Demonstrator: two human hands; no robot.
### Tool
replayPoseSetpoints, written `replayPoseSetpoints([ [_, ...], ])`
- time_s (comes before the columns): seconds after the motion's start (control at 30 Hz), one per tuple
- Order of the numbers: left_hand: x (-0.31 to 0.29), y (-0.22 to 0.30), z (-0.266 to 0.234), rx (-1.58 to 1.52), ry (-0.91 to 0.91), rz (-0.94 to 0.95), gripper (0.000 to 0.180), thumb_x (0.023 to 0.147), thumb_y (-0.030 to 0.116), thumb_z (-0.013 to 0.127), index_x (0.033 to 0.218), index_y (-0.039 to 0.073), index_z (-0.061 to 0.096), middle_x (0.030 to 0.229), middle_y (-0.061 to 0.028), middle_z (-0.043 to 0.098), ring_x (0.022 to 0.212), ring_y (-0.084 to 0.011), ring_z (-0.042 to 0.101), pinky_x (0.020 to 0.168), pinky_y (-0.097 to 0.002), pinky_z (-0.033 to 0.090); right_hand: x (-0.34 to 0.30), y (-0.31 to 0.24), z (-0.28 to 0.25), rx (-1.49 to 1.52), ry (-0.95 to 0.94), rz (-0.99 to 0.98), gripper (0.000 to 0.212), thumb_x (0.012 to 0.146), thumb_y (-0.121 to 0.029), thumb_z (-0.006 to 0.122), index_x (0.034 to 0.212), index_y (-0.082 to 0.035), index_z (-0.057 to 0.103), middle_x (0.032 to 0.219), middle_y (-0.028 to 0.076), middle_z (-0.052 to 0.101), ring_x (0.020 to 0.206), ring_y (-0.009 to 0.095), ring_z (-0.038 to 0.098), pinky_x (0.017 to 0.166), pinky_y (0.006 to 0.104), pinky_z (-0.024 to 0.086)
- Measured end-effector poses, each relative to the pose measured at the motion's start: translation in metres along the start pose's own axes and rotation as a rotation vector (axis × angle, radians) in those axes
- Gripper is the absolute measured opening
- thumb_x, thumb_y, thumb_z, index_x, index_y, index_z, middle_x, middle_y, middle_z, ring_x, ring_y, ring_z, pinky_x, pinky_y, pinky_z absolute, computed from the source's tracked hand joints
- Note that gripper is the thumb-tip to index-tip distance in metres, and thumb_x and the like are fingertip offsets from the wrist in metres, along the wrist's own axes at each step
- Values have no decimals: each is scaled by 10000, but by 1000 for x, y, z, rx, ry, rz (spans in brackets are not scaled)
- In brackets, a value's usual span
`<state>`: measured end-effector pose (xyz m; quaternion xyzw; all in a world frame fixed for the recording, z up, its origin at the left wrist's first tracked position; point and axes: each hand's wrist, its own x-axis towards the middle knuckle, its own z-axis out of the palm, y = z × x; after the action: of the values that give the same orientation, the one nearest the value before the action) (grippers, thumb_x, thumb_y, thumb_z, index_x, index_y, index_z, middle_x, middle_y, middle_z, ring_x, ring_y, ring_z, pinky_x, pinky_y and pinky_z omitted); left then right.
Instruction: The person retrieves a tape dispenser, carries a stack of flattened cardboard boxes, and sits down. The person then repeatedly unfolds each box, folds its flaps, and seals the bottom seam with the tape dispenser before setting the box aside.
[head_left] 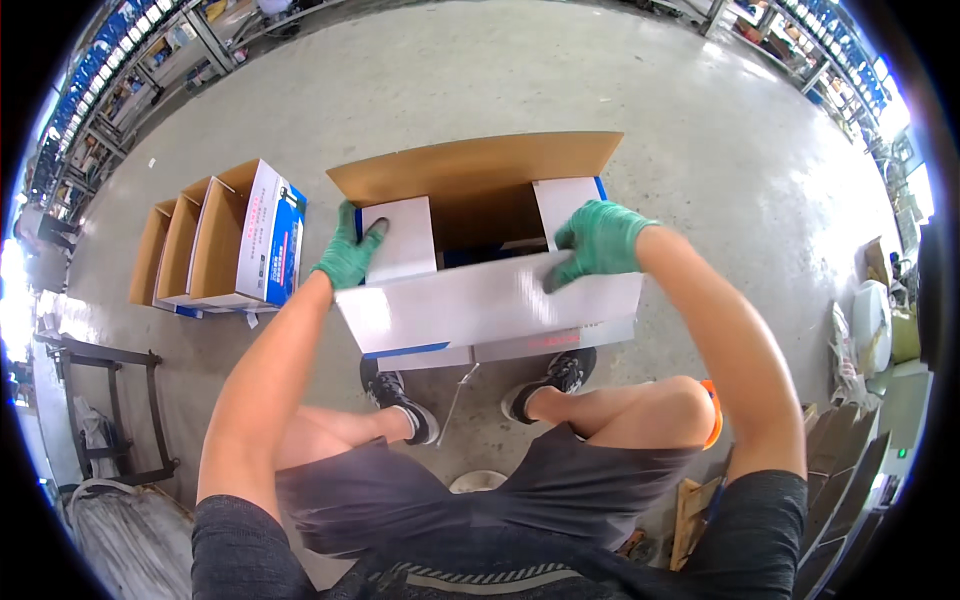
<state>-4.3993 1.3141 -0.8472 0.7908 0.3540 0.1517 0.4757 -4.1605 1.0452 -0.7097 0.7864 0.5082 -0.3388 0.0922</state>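
In front of me, above my shoes, is a cardboard box (440, 315), white and blue outside with a brown lining. Its two white side flaps are folded inward, its far brown flap stands up, and its broad near flap slopes toward me. My left hand (347, 252), in a green glove, grips the box's left edge, thumb on the side flap. The green-gloved right hand (600, 242) is closed at the right end of the near flap, fingers bent over its upper edge. Something dark and blue shows inside the box, too shadowed to name.
Several open boxes (270, 225) of like print stand in a row on the floor at left. A dark metal frame (115, 350) is nearer on that side. Flattened cardboard (838, 470) leans at lower right, near a wooden piece (692, 515). Racks (205, 45) line the far edges.
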Motion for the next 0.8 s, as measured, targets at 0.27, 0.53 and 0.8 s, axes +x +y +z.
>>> replayPoseSetpoints([
  [0.27, -43, -5, 7, 78, -79, 131, 1115, 843, 442, 743, 1555, 92, -41, 1542, -132, 293, 1386, -239, 340, 1142, -354, 299, 40, 9, 40, -233, 456, -172, 340, 865, -394, 657, 953, -65, 655, 1007, 121, 637, 971, 330, 589, 870, 431, 463],
  [0.53, -44, -2, 14, -131, -63, 124, 1184, 797, 181, 810, 1545, 100, -105, 1499, -152, 327, 1359, -233, 362, 1135, -342, 315, 45, 35, 2, -188, 1096, -41, 273, 925, -327, 581, 1126, -154, 645, 1000, 80, 683, 906, 304, 637, 852, 431, 476],
  [0.8, -64, 3, 8, -191, -18, 254, 690, 975, 334, 563, 1537, 139, 212, 1517, -165, 338, 1372, -261, 352, 1152, -360, 255, 6, 64, 91, -50, 879, -220, 293, 903, -201, 641, 1192, -160, 676, 1300, 18, 609, 1196, 320, 506, 998, 385, 432],
])
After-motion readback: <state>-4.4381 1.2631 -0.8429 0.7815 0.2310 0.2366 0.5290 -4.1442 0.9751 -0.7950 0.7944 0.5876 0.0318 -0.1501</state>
